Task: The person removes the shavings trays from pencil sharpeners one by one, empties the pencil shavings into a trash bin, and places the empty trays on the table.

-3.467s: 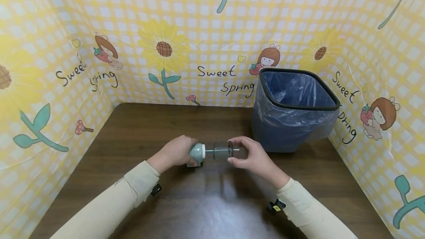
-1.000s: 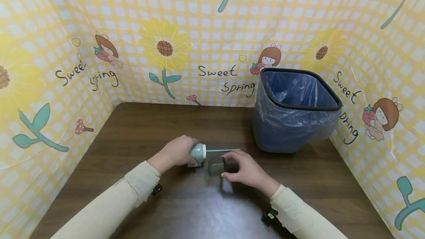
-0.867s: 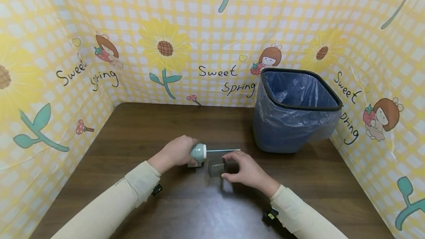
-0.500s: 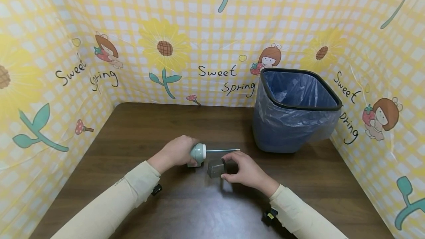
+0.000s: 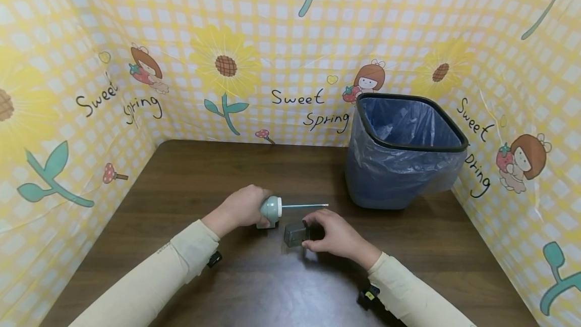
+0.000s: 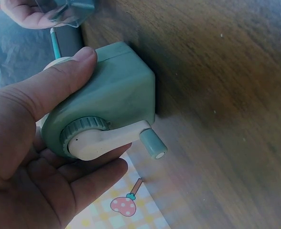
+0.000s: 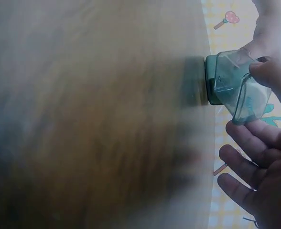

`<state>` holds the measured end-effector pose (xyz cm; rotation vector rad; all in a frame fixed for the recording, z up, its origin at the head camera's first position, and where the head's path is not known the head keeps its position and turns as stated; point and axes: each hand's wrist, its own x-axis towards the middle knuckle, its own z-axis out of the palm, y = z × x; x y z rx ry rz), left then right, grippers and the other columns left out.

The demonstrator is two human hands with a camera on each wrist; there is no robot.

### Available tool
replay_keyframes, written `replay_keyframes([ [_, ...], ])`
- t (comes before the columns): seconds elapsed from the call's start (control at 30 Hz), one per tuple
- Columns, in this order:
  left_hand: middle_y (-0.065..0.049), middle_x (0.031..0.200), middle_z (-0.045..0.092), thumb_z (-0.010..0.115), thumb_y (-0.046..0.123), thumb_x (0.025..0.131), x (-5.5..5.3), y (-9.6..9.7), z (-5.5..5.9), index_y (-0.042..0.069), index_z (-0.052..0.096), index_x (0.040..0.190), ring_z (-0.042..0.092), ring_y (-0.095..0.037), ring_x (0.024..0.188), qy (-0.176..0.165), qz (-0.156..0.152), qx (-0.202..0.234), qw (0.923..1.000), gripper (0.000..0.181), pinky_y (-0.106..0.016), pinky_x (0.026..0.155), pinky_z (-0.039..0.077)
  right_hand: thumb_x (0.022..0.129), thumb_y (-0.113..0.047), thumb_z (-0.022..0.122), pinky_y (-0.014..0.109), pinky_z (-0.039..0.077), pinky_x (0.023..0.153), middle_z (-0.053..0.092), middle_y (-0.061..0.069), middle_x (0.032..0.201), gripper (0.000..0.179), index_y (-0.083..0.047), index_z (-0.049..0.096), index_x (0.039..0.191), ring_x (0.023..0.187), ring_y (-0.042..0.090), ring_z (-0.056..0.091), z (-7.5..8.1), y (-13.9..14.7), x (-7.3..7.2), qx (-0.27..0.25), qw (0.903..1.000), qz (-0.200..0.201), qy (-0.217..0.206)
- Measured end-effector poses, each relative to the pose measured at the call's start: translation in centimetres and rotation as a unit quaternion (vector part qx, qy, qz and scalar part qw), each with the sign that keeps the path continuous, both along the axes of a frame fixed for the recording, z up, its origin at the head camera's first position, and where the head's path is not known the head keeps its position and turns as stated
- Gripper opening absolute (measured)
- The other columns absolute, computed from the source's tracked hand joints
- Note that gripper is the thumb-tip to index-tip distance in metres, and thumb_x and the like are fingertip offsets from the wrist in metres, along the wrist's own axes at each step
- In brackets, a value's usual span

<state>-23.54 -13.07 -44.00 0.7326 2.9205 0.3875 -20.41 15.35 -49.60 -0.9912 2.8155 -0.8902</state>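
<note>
My left hand [image 5: 242, 206] grips a green hand-crank pencil sharpener [image 5: 271, 209] on the table. Its cream crank [image 6: 104, 139] with a green knob shows in the left wrist view, thumb pressed along the body. A pencil [image 5: 304, 206] sticks out to the right from the sharpener's white collar. Just in front of the pencil, my right hand [image 5: 338, 236] pinches a smoky clear shavings box [image 5: 296, 234] between thumb and forefinger. The other right fingers spread loosely in the right wrist view, where the box [image 7: 231, 78] partly covers the sharpener.
A bin [image 5: 386, 180] lined with a blue plastic bag stands at the back right, close behind the right hand. The brown wooden table [image 5: 218, 165] is walled by a yellow checked cloth [image 5: 281, 44] at the back and sides.
Earlier the shavings box was in line with the pencil; my right hand has drawn it toward me, below the pencil. Over the last second it lowers slightly. The left hand stays still.
</note>
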Motion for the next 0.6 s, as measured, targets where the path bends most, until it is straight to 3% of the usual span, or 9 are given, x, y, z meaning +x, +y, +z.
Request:
replay_keyframes([
  [0.43,-0.001,0.101,0.072,0.096,0.034,0.069,-0.16,0.04,0.14,0.009,0.069,0.122,0.062,-0.013,0.082,-0.006,0.002,0.001,1.0,0.065,-0.036,0.074,0.056,0.081,-0.044,0.083,0.037,0.051,0.098,0.067,-0.008,0.117,0.048,-0.018,0.07,0.119,0.115,0.01,0.059,0.21,-0.21,-0.09,0.031,0.9995,0.005,0.0],
  [0.6,-0.001,0.102,0.072,0.096,0.034,0.069,-0.11,0.04,0.22,0.009,0.069,0.123,0.062,-0.014,0.083,-0.01,0.004,0.002,0.9999,0.065,-0.037,0.075,0.056,0.08,-0.045,0.084,0.04,0.048,0.102,0.068,-0.008,0.114,0.048,-0.017,0.07,0.118,0.114,0.012,0.059,0.37,-0.33,-0.14,0.055,0.9982,0.007,0.024],
])
